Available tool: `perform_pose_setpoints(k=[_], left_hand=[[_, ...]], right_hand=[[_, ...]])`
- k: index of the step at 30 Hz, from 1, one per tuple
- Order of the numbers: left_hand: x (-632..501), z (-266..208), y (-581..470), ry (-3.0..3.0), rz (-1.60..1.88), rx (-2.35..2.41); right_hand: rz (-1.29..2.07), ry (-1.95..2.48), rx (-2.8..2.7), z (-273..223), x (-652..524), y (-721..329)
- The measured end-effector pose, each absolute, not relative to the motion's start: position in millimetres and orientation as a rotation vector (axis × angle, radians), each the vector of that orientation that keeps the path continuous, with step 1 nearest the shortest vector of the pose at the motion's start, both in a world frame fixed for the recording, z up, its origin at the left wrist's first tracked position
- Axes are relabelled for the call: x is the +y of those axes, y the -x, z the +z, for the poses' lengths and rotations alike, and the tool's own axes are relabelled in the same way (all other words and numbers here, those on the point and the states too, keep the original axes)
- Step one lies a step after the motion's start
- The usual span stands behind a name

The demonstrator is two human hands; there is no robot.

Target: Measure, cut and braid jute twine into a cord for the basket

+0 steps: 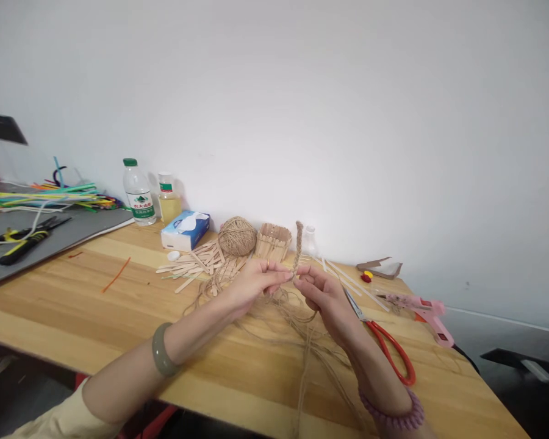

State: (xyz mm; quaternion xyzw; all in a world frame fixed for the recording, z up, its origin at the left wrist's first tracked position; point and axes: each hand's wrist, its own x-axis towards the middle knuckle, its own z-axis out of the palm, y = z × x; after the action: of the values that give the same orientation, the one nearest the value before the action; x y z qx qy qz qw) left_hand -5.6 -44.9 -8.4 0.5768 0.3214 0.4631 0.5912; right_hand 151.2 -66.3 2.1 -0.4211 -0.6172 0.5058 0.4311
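A braided length of jute twine stands upright between my hands, its finished end pointing up. My left hand pinches the lower end of the braid between thumb and fingers. Close against it from the right, my right hand is closed, its fingertips at the same spot on the twine. Loose twine strands hang down below the hands and spread over the table toward the front edge. Behind the hands sit a ball of jute twine and a small basket made of wooden sticks.
Wooden craft sticks lie left of my hands, near a tissue box and two bottles. Red-handled scissors and a pink glue gun lie to the right. Pliers and pipe cleaners rest on a grey mat far left.
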Motion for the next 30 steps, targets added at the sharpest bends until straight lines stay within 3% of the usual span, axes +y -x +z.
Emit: perform_pose_setpoints(k=[7,14,26,30], left_hand=[[-41.9,-10.6,7.2,-1.417,1.058,0.763],[-33.2,-3.7,16.0,-1.564,0.999,0.771],[-32.9,-3.7,21.7,-1.166,0.775,0.565],[-31.9,-7.9,19.5,-1.364,0.820,0.648]], right_hand=[[0.971,1.205,-1.715,2.1,-64.2,-151.1],[1.026,1.187,-1.699,2.6,-64.8,-152.2],[1.039,1.096,-1.727,1.9,-62.5,-151.2],[1.007,1.119,-1.720,-1.6,-62.0,-152.0]])
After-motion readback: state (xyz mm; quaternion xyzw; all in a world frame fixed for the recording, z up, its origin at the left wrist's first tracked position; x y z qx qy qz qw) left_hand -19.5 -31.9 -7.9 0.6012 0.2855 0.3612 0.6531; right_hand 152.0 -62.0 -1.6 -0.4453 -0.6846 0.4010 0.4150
